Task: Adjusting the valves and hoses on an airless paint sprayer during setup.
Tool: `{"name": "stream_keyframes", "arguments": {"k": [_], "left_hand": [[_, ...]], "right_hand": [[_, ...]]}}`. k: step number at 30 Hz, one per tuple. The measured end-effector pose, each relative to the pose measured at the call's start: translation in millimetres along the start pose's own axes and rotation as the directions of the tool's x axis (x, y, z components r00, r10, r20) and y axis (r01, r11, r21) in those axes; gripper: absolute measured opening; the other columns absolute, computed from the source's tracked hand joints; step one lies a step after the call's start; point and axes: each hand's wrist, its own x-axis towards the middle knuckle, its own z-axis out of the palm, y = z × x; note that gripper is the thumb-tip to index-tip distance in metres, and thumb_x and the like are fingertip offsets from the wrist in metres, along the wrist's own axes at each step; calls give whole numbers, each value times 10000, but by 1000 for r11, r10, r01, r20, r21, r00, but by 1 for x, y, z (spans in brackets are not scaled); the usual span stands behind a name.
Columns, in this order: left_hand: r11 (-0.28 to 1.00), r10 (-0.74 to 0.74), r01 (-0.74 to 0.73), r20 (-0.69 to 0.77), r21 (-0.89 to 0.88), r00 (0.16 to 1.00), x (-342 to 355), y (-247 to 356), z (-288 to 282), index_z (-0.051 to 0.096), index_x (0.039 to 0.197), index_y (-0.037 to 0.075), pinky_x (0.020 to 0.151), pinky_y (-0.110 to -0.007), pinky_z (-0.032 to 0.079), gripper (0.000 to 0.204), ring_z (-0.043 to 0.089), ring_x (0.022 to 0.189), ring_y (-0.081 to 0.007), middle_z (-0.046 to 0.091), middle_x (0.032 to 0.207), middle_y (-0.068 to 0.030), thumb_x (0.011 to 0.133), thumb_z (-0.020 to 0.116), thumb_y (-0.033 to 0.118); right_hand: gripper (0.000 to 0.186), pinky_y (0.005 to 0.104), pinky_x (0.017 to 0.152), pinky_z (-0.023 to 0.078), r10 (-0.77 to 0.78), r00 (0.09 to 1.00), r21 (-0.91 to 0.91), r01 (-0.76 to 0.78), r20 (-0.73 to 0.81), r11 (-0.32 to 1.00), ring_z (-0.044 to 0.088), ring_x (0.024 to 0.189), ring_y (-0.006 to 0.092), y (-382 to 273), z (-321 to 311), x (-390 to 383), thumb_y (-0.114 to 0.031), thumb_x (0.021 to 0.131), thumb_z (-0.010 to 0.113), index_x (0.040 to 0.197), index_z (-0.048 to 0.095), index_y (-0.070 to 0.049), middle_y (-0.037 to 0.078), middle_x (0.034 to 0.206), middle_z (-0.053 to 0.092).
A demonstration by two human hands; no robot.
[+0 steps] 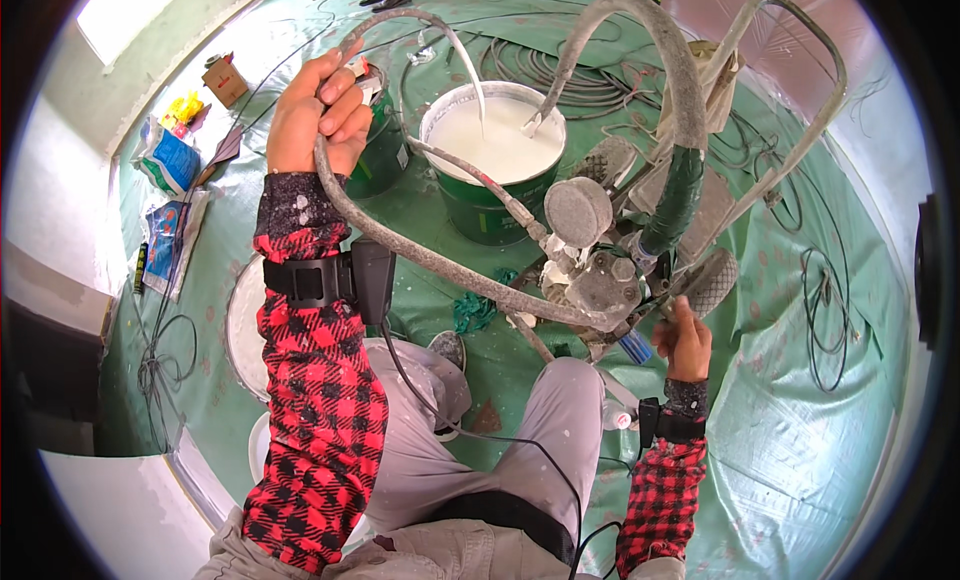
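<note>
My left hand [318, 120] is raised at the upper left, its fingers wrapped round a thin grey hose [430, 258]. The hose's far end arches over and its whitened tip dips into white liquid [470, 145] in a green bucket [490, 215]. At the lower right, my right hand [684, 342] is closed at the side of a paint sprayer [605, 285] spattered with white; what its fingers grip is hidden. A round gauge-like part [578, 212] sits on top of the sprayer. From the machine a thick hose [690, 100], taped dark green near its base, curves into the same bucket.
Another green bucket [380, 145] stands behind my left wrist. Coiled hoses [540, 65] and cables [828, 290] lie on green floor sheeting [780, 410]. Bags [168, 160] and a cardboard box [225, 81] are at the left. A person's shoes [390, 0] show at the far edge.
</note>
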Motion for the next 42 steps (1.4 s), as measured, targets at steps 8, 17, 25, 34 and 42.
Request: {"name": "stream_keyframes", "arguments": {"k": [8, 17, 25, 34, 42], "left_hand": [[1000, 7, -7, -38, 16, 999, 0, 2, -1, 445, 1086, -22, 386, -207, 243, 194, 288, 401, -44, 379, 621, 40, 957, 460, 122], [1000, -10, 10, 17, -13, 1000, 1, 1, -4, 456, 919, 34, 402, -220, 243, 79, 293, 419, -57, 392, 638, 28, 951, 471, 104], [1000, 2, -2, 23, 0, 1000, 0, 2, -2, 471, 986, 6, 400, -220, 243, 104, 289, 418, -57, 387, 635, 31, 953, 462, 103], [1000, 0, 0, 8, 0, 1000, 0, 2, -1, 477, 985, 5, 400, -221, 242, 110, 287, 419, -57, 384, 634, 32, 950, 466, 109], [1000, 1, -1, -12, 3, 1000, 0, 0, 2, 489, 1031, -9, 400, -218, 235, 149, 285, 419, -55, 379, 625, 37, 948, 474, 114]], "right_hand": [[532, 232, 386, 338, 114, 993, -32, -113, 40, 993, 501, 428, 114, 6, -4, 3, -518, 910, 528, 830, 630, -1, 39, 554, 558], [482, 226, 408, 360, 39, 999, -59, -40, -23, 997, 537, 480, 110, 0, 4, -2, -483, 910, 552, 875, 632, -9, 24, 579, 564], [482, 221, 405, 358, 122, 992, -38, -121, 24, 992, 525, 450, 110, 7, -7, 3, -479, 912, 551, 860, 642, -8, 35, 598, 579], [503, 228, 397, 354, 2, 1000, -65, -4, -31, 998, 525, 448, 112, 1, 0, 1, -501, 905, 547, 785, 615, -17, 43, 573, 563], [526, 234, 397, 350, 50, 998, -98, -46, 34, 994, 513, 436, 117, 11, -8, 7, -521, 907, 530, 762, 616, -23, 44, 568, 564]]}}
